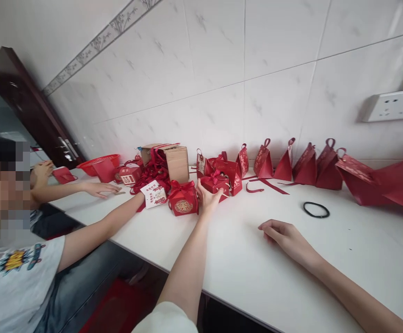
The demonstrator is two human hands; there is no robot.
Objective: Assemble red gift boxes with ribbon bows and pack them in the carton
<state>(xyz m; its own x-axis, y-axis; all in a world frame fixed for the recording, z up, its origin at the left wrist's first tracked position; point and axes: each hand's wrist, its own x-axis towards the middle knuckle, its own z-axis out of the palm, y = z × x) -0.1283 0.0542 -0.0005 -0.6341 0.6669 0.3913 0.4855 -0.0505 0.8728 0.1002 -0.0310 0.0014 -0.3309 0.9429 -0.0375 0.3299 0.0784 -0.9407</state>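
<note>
My left hand reaches forward over the white table, its fingers round a small red gift box with a ribbon bow on top. Just left of it stands another red gift box, with a bow and a round gold emblem. Behind the held box is a red box with an upright panel. My right hand rests on the table to the right, its fingers curled in and nothing visible in them. A black hair tie lies beyond that hand.
Along the tiled wall stands a row of red pointed boxes with loop handles. Loose red ribbon lies before them. At left are a cardboard box of ribbons, a red basket, and a co-worker's arm reaching in.
</note>
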